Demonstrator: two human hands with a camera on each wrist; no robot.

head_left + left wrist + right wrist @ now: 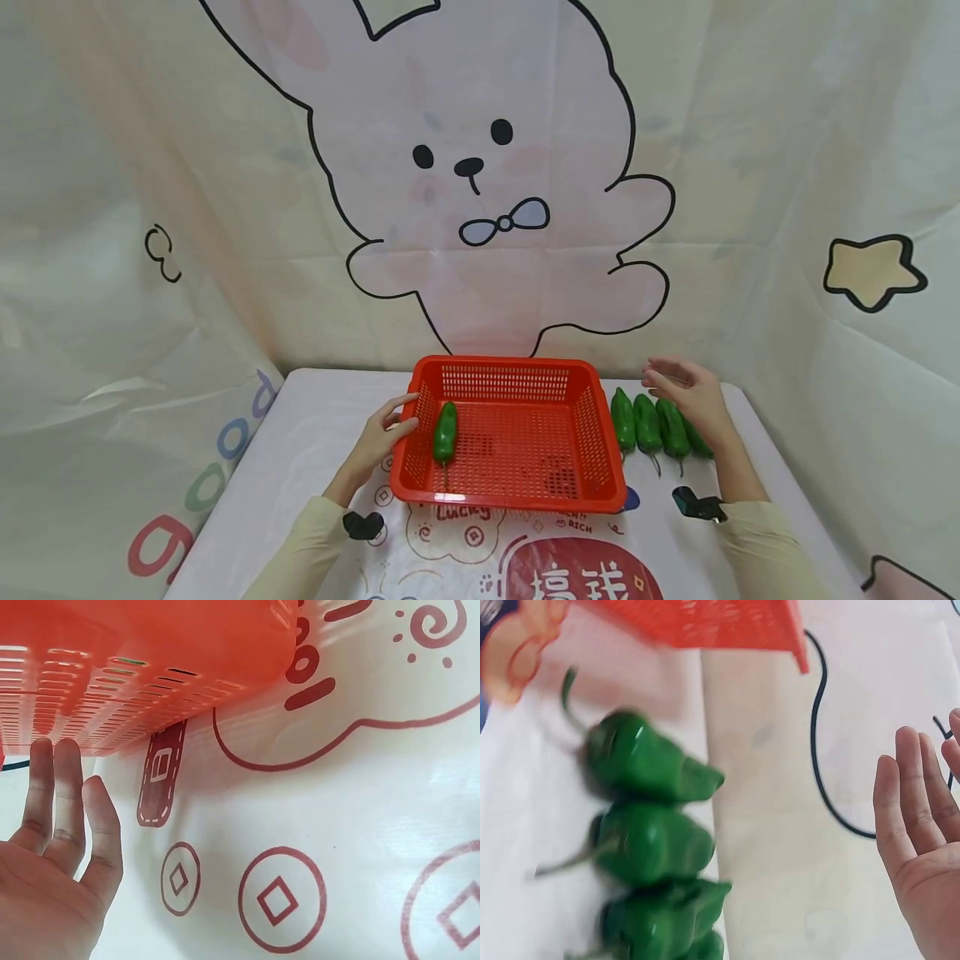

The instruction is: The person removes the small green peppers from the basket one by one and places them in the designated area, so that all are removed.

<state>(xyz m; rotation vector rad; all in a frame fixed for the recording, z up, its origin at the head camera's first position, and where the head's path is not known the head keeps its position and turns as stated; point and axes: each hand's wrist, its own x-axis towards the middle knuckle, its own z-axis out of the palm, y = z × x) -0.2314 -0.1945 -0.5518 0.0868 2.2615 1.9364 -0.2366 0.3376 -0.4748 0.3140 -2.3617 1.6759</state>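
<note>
A red plastic basket [517,495] with slotted walls stands on the table, and one green chili pepper [446,433] lies inside near its left wall. My left hand [372,443] is at the basket's left side, its fingers touching the rim and outer wall; in the left wrist view those fingers look fairly straight. To the right of the basket, several green chili peppers [647,423] lie side by side in a row. My right hand [693,398] is raised above the far right end of that row, holding nothing, its fingers extended in the right wrist view.
The white table [315,417] carries a printed sheet with red drawings. A fabric backdrop [720,275] with a cartoon figure encloses the back and sides. A dark cord [817,750] runs beyond the peppers in the right wrist view.
</note>
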